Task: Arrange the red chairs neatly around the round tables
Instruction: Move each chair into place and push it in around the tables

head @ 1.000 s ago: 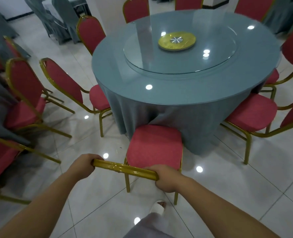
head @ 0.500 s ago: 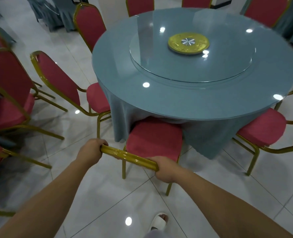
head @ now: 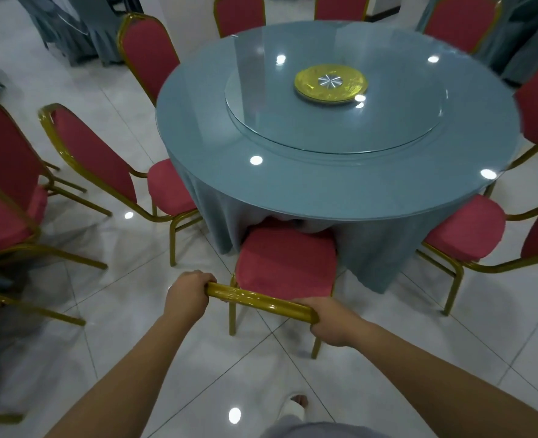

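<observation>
at the near rim of the round surface, one chair half tucked

straight ahead of the person, the red chair (head: 285,263) stands with its seat front pressed into the grey tablecloth (head: 372,248), just under the rim of the round surface (head: 293,184); the cloth bunches over the seat's far edge. its gold top rail (head: 261,300) is the part nearest the body and runs crosswise, left end a little farther off than the right, so the chair looks slightly skewed to the surface. the seat lies beyond the rail, away from both hands, so a push would go forward toward the centre. the left hand (head: 187,294) is curled round the rail's left end and the right hand (head: 334,324) round its right end, each wrapped tight and holding nothing else; the right sits nearer the body. a left chair (head: 103,159) and a right chair (head: 465,229) flank it, both apart from it.
</observation>
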`<state>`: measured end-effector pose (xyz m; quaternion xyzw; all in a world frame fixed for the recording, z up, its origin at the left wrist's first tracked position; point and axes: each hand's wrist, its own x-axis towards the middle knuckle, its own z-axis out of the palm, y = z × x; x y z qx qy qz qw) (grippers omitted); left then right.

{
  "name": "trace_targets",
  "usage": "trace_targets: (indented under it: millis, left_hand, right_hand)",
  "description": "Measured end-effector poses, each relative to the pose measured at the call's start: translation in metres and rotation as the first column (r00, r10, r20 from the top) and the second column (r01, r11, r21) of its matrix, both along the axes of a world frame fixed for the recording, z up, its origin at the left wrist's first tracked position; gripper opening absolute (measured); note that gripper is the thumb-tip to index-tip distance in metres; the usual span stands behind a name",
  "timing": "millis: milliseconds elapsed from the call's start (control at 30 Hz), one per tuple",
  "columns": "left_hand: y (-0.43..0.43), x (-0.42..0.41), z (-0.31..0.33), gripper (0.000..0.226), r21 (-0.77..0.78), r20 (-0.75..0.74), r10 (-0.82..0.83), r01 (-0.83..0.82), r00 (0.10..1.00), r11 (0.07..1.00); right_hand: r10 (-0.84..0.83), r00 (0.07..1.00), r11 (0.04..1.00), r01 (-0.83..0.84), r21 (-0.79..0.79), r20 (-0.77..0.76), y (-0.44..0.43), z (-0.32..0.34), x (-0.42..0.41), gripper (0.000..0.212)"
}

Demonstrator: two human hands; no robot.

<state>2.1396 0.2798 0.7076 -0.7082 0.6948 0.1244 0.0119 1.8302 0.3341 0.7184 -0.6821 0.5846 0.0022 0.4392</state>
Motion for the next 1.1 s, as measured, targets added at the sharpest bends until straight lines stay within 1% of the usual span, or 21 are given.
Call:
trace_targets:
  millis: [100,233,267,333,400,433,467,500,567,633,667,733,800,867,933,1100]
  left_hand:
    - [-0.014,-0.005,0.002,0.017,0.013,-0.022,-0.003,0.003,1.000,1.000]
    - [-0.034,-0.017,0.013,0.020,0.103,-0.053,0.077,-0.071,0.996,0.992]
    - [-0.034,-0.022,0.016,0.026,0.125,-0.039,0.088,-0.082,0.995,0.989]
    - [-0.028,-0.032,0.027,0.052,0.180,0.025,0.072,-0.075,0.997,0.981]
    - [-0.017,-0.049,0.043,0.082,0.247,0.103,-0.029,0.003,0.994,0.969]
    - [-0.011,-0.063,0.053,0.092,0.277,0.111,-0.089,0.055,0.990,0.959]
    - [-0.005,-0.083,0.064,0.098,0.303,0.080,-0.129,0.099,0.988,0.948]
    - [0.001,-0.108,0.075,0.102,0.312,0.009,-0.150,0.140,0.989,0.940]
    - [0.010,-0.171,0.090,0.098,0.259,-0.208,-0.158,0.210,0.965,0.943]
    - [0.015,-0.246,0.091,0.078,0.159,-0.410,-0.158,0.241,0.898,0.957]
    - [0.016,-0.286,0.088,0.068,0.120,-0.466,-0.177,0.260,0.867,0.958]
    - [0.018,-0.368,0.077,0.061,0.092,-0.514,-0.237,0.328,0.824,0.940]
    - [0.025,-0.441,0.062,0.062,0.118,-0.533,-0.287,0.406,0.796,0.906]
    - [0.033,-0.503,0.052,0.066,0.166,-0.552,-0.313,0.470,0.773,0.867]
    - [0.038,-0.555,0.047,0.068,0.204,-0.565,-0.333,0.519,0.755,0.830]
    - [0.028,-0.658,0.045,0.075,0.259,-0.598,-0.334,0.570,0.729,0.780]
  right_hand:
    - [0.015,1.000,1.000,-0.015,0.003,0.023,-0.011,0.002,-0.003,0.067]
    - [0.045,0.997,0.999,-0.045,-0.013,0.056,-0.029,0.008,-0.001,0.055]
    - [0.052,0.996,0.999,-0.052,-0.003,0.068,-0.029,0.009,-0.004,0.054]
    - [0.087,0.993,0.996,-0.087,0.007,0.079,-0.024,0.012,-0.019,0.059]
    - [0.080,0.992,0.996,-0.077,-0.035,0.094,-0.011,0.015,-0.052,0.070]
    - [0.037,0.991,0.998,-0.030,-0.057,0.130,-0.003,0.018,-0.076,0.072]
    - [-0.019,0.986,0.997,0.032,-0.076,0.168,0.005,0.020,-0.107,0.070]
    - [-0.073,0.980,0.992,0.091,-0.092,0.188,0.014,0.021,-0.140,0.067]
    - [-0.190,0.966,0.971,0.210,-0.110,0.174,0.033,0.024,-0.211,0.061]
    - [-0.304,0.943,0.936,0.322,-0.145,0.134,0.050,0.026,-0.282,0.056]
    - [-0.352,0.928,0.915,0.369,-0.165,0.122,0.056,0.028,-0.314,0.054]
    - [-0.441,0.889,0.866,0.458,-0.201,0.124,0.067,0.033,-0.373,0.050]
    - [-0.511,0.848,0.817,0.530,-0.228,0.141,0.078,0.038,-0.423,0.047]
    - [-0.545,0.825,0.782,0.565,-0.264,0.152,0.087,0.045,-0.463,0.046]
    - [-0.564,0.809,0.750,0.586,-0.307,0.164,0.092,0.051,-0.501,0.046]
    - [-0.621,0.740,0.663,0.672,-0.330,0.258,0.091,0.066,-0.581,0.043]
